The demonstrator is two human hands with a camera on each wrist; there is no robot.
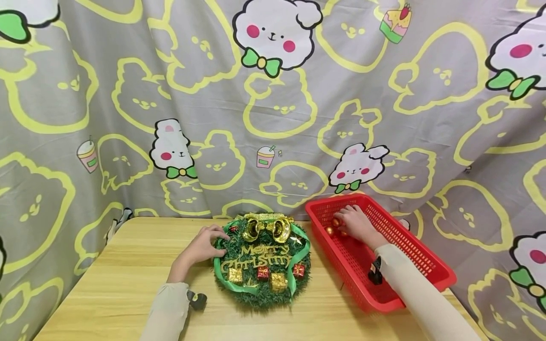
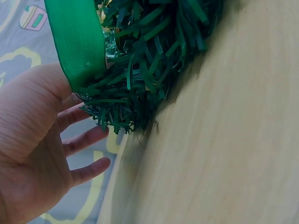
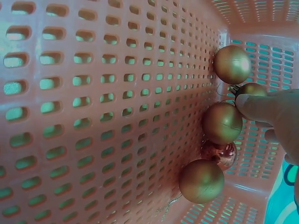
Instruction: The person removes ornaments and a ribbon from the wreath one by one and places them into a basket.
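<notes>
A green tinsel Christmas wreath (image 1: pixel 266 299) lies on the table, decorated with gold bells (image 1: pixel 280 229), small gift boxes (image 1: pixel 278 282), gold lettering and green ribbon (image 2: pixel 77 42). My left hand (image 1: pixel 204 244) touches its left edge, thumb by the ribbon, the other fingers spread loosely in the left wrist view. My right hand (image 1: pixel 358 225) reaches into the red basket (image 1: pixel 445 280) at its far end. There, in the right wrist view, thumb and finger pinch a small gold bauble (image 3: pixel 252 89), partly hidden by the thumb. Beside it sit matte gold baubles (image 3: pixel 222 123) and a shiny reddish one (image 3: pixel 223 154).
The basket has high slotted walls and stands right of the wreath on the wooden table (image 1: pixel 128 265). A patterned cloth (image 1: pixel 281 118) hangs behind the table. Dark wrist-worn devices (image 1: pixel 197 300) sit at both sleeves.
</notes>
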